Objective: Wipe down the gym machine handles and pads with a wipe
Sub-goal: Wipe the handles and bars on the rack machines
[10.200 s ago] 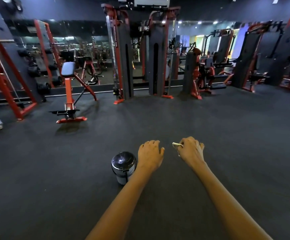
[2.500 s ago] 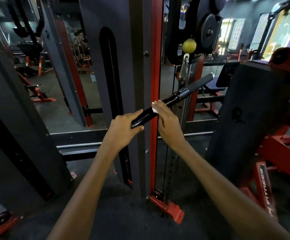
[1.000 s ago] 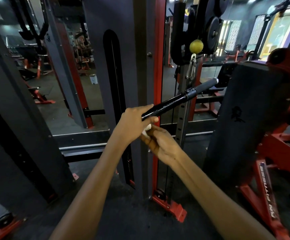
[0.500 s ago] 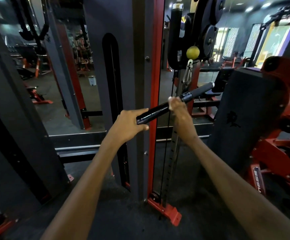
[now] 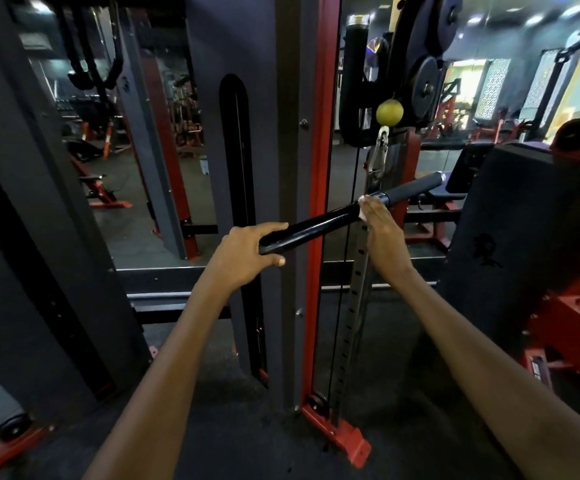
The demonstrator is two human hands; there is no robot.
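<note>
I am standing at a cable machine and working on its straight bar point(image 5: 319, 225), which is hanging tilted, its near end low toward me and its far end rising to the right. My left hand point(image 5: 247, 252) is gripping the near end, fingers curled over the top and thumb underneath, steadying the bar. My right hand point(image 5: 382, 233) is reaching further up the bar with a white wipe point(image 5: 363, 209) between its fingers and the glossy black shaft; only a small edge of the wipe is showing, and the fingers are lying fairly straight along the bar, so I am judging it as pressed against the metal and cannot say if it is pinched. The wipe is sitting just below the metal collar where the textured far grip point(image 5: 413, 187) begins. In my assessment the task is at an early stage: the smooth middle of the bar is being attended to, the far grip is not yet covered, and the portion under my left hand is not reachable until I shift my hold. The large dark pad point(image 5: 510, 216) on the red-framed machine to my right is standing untouched by either hand, as are the black straps point(image 5: 91, 64) hanging at upper left. I am recording handles partly in progress, pads outstanding.
</note>
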